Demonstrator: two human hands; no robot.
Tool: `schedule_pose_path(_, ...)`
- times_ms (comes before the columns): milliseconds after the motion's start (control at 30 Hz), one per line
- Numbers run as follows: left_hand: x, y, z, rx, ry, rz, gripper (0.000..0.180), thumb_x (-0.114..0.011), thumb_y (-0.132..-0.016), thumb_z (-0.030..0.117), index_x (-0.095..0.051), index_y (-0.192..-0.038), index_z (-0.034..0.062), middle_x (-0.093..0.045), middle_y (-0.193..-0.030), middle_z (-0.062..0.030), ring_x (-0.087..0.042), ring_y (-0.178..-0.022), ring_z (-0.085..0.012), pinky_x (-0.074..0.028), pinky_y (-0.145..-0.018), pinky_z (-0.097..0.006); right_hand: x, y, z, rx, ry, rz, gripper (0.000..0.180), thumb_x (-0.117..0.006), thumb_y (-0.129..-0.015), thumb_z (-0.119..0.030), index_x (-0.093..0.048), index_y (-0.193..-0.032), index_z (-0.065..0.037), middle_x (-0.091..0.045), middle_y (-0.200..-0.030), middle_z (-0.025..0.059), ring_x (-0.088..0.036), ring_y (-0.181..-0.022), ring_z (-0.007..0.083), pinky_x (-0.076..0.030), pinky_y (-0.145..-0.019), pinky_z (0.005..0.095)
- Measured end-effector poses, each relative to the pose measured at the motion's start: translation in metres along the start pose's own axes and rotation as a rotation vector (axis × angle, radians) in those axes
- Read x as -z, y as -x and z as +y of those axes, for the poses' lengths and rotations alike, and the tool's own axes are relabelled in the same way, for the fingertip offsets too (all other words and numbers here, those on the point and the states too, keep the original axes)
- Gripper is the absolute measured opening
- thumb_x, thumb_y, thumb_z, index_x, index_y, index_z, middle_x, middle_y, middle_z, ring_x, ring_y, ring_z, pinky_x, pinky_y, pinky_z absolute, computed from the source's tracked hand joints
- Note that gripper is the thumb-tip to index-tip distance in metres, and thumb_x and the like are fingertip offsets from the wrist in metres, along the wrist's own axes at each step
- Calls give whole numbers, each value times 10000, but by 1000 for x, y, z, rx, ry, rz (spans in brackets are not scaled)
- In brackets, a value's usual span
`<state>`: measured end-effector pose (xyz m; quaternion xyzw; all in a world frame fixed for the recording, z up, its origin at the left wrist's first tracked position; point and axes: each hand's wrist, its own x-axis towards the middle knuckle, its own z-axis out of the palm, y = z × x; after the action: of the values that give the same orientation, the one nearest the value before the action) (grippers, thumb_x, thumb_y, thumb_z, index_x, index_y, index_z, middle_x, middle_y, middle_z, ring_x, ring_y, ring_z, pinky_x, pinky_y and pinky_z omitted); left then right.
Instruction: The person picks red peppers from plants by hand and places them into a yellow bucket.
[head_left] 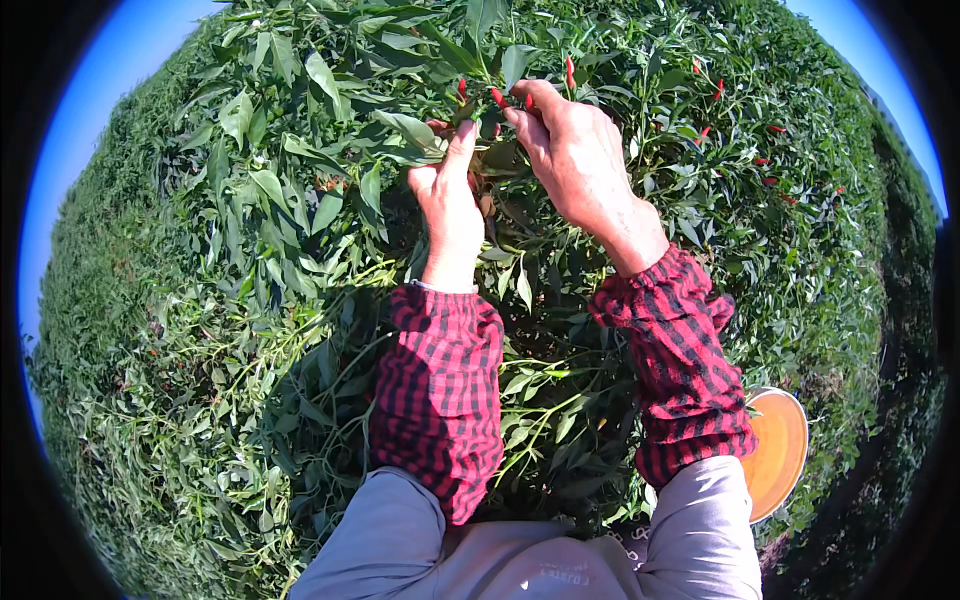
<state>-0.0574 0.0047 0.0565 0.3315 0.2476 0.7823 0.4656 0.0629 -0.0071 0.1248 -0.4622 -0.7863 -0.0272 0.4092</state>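
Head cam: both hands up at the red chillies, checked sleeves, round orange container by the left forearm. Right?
One slip: the round orange container is by the right forearm, not the left, as the head view shows. The rest stands: left hand and right hand up at the red chillies, checked sleeves.

Green pepper plants (323, 75) as carrier, dense leafy growth left, right and far; small red peppers (570, 73) on them, several grouped far centre, others scattered far right; paler green stems (540, 425) near centre; round orange container (779, 458), pale rim, among foliage near right; its base hidden
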Motion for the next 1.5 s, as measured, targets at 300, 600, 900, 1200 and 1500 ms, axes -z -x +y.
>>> schedule_pose_path(300, 1, -4, -13, -334, -166, 54, 191, -620, -835, 73, -579, -1003, -5, -606, -958, -41, -546, -834, -116, -436, -781, -281, -27, -9, 15, -121, -250, -51, 306, -537, -873, -293, -557, -740, -18, -546, -588, 131, -558, -554, 277, -436, -538, 380)
schedule_pose_path(600, 10, -8, -19, -209, -33, 9, 136, -586, -871, 95, -574, -968, 0, -588, -928, -24, -540, -838, -87, -440, -756, -243, -14, -1, -6, -50, -424, -3, 223, -510, -911, -216, -616, -942, -22, -491, -564, -12, -379, -486, 81, -317, -457, 235)
schedule_pose_path(900, 8, 10, 0, 38, -404, -68, 385, -564, -887, 328, -593, -1100, 9, -575, -1053, -25, -515, -936, -86, -389, -858, -229, -13, -14, -1, -438, -920, -185, 201, -528, -885, -226, -576, -841, -36, -485, -565, -16, -453, -502, 125, -353, -471, 273)
schedule_pose_path(1200, 22, 3, -6, -20, -351, -32, 344, -499, -918, 329, -664, -1015, 43, -634, -831, -2, -494, -668, -40, -398, -598, -213, 101, 105, 28, -735, -1492, 46, 214, -415, -934, -276, -479, -860, -85, -450, -664, -17, -340, -475, 18, -262, -372, 161)
schedule_pose_path(1500, 37, -4, -25, -156, -569, -149, 392, -438, -912, 104, -461, -1300, 161, -606, -811, -17, -503, -594, -81, -386, -500, -206, 270, 404, 102, -836, 960, -188, 356, -573, -868, -297, -528, -1064, -3, -592, -1045, 140, -579, -926, 220, -475, -747, 374)
